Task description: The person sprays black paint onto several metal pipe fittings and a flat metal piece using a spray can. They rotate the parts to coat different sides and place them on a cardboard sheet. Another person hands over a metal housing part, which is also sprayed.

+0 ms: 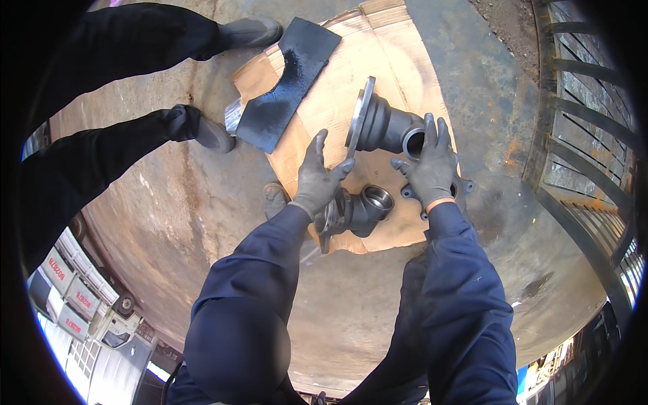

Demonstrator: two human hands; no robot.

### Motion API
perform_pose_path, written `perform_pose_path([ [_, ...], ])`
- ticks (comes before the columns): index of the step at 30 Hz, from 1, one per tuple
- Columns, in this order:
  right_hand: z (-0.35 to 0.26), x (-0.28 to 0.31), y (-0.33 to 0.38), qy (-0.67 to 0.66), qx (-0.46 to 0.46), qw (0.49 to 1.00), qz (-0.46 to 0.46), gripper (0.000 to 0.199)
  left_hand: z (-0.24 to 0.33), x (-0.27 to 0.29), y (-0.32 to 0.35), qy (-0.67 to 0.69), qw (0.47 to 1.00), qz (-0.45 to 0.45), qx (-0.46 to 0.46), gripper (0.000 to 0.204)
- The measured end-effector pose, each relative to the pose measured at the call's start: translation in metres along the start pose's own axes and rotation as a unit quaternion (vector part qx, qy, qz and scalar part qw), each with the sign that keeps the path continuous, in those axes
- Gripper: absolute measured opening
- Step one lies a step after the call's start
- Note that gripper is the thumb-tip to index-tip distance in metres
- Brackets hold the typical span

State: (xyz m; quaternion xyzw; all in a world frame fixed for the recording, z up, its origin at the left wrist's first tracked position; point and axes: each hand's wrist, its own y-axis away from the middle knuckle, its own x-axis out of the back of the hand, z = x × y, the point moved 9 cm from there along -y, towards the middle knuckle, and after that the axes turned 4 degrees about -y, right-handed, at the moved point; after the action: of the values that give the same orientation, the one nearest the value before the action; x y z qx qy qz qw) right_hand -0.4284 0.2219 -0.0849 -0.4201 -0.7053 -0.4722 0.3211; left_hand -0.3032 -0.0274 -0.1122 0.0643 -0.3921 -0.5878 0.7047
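A dark metal pipe fitting [388,128] with a wide flat flange lies on the cardboard sheet [405,54], between and beyond my hands. My left hand [316,177], in a dark glove, is open near the flange edge, thumb spread from the fingers. My right hand [432,169], gloved too, is open with fingers apart beside the fitting's round open end; whether either hand touches it I cannot tell. Nearer to me lies a second, elbow-shaped fitting [361,212]. Partly hidden under my right hand is a dark part with bolt lugs [466,187].
A black plate [293,84] with a curved cutout overlaps the cardboard's left side. Another person's legs [135,44] stand at the left. Curved metal bars [587,111] line the right side. Trucks [88,297] show at the lower left.
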Motion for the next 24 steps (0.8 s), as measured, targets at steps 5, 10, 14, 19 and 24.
perform_pose_path([
  [5,-0.019,0.027,0.05,-0.127,0.019,0.986,0.109,0.092,-0.046,0.049,0.041,0.073,0.993,0.008,0.089,0.081],
  [10,-0.044,0.005,0.129,-0.31,-0.028,0.948,0.062,0.069,-0.099,0.088,0.066,0.088,0.984,0.049,0.145,0.071],
  [14,-0.054,-0.02,0.202,-0.409,-0.09,0.908,-0.021,0.056,-0.156,0.115,0.053,0.15,0.957,0.108,0.224,0.067],
  [19,-0.02,-0.018,0.299,-0.432,-0.227,0.872,-0.037,0.047,-0.204,0.121,0.005,0.232,0.934,0.111,0.246,0.076],
  [24,0.083,-0.011,0.42,-0.425,-0.376,0.822,0.053,0.037,-0.217,0.132,0.007,0.15,0.957,-0.008,0.249,0.077],
])
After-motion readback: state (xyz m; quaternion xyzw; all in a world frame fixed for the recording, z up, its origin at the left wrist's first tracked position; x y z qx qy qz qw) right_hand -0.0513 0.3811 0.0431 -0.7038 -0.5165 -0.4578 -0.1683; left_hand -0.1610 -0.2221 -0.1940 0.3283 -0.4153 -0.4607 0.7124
